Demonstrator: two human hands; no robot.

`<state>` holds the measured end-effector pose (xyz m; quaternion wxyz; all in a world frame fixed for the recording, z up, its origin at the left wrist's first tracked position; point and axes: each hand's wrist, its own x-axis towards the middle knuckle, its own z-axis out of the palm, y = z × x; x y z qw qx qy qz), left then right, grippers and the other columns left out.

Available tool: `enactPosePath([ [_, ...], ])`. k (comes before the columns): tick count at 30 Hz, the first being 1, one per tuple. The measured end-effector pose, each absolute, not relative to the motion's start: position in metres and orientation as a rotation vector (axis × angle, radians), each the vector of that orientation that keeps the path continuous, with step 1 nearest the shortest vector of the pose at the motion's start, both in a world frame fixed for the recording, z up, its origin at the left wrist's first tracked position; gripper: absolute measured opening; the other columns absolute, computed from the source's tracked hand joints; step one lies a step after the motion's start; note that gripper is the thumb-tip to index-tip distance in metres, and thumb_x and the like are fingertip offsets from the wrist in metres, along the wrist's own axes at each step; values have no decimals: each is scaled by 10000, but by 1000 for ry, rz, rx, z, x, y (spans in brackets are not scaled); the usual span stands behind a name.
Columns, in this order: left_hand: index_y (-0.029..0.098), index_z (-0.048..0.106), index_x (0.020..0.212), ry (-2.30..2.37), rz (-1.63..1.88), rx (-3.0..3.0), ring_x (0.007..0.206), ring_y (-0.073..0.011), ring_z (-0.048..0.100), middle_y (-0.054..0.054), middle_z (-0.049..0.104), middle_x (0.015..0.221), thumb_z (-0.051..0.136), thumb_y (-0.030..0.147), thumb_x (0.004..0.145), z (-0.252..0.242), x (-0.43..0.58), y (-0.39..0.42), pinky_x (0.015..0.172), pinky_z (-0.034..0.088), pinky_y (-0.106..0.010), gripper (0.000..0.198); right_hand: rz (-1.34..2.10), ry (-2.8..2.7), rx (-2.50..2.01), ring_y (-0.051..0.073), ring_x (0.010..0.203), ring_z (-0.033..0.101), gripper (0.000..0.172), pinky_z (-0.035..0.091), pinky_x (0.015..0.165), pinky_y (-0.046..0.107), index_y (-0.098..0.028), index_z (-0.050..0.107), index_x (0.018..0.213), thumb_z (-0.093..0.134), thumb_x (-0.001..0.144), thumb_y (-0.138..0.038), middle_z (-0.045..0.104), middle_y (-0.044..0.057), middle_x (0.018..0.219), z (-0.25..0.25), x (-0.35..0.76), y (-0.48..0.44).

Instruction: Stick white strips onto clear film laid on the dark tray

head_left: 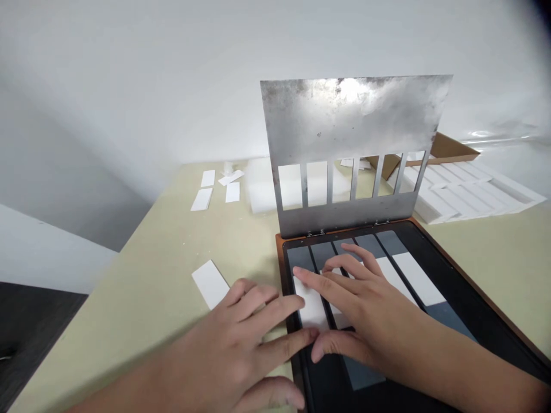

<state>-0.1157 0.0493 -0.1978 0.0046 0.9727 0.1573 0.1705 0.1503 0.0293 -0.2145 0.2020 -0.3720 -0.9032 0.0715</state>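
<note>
Both the left hand (241, 344) and right hand (361, 310) are lying flat, fingers spread, on smooth white rectangular strips (312, 310) in the dark slotted tray (456, 269). Its scuffed steel lid (353, 120) is standing upright. Beige tabletop (150, 287) is meeting a white wall (129, 86).

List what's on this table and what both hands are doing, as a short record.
left hand: flat, fingertips at slotted base left edge
right hand: flat on white strips in the slots
slotted base: dark, on beige table
metal plate: hinged, upright, windowed
loose strip: table, left of base
behind: white moulded tray, cardboard box
</note>
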Motion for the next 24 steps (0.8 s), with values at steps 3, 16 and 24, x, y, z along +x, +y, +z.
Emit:
enactPosePath([
  [3,223,674,1388,521,520,3025,950,-263,551,-104,665,1174,508,587,1064,-201,-119,49,895,326,-409,515,215,-2520,-1045,281,1156,549,779,182,1216,544,-155,446,1558,689,954,-583,737,53,1179,-214,150,29],
  [16,133,646,1328,488,665,2995,911,-250,536,-112,671,1064,443,530,1101,-206,-123,51,817,356,-400,500,308,-2462,-1150,270,1102,551,513,209,1181,577,-250,542,1492,697,1007,-314,764,19,1093,-215,142,34],
  [24,134,639,1374,257,506,2990,1004,-233,591,-72,731,1354,531,525,1079,-185,-113,45,876,390,-390,502,363,-2448,-1164,245,1085,564,442,270,1156,541,-294,618,1427,678,993,-241,781,27,1069,-210,141,40],
])
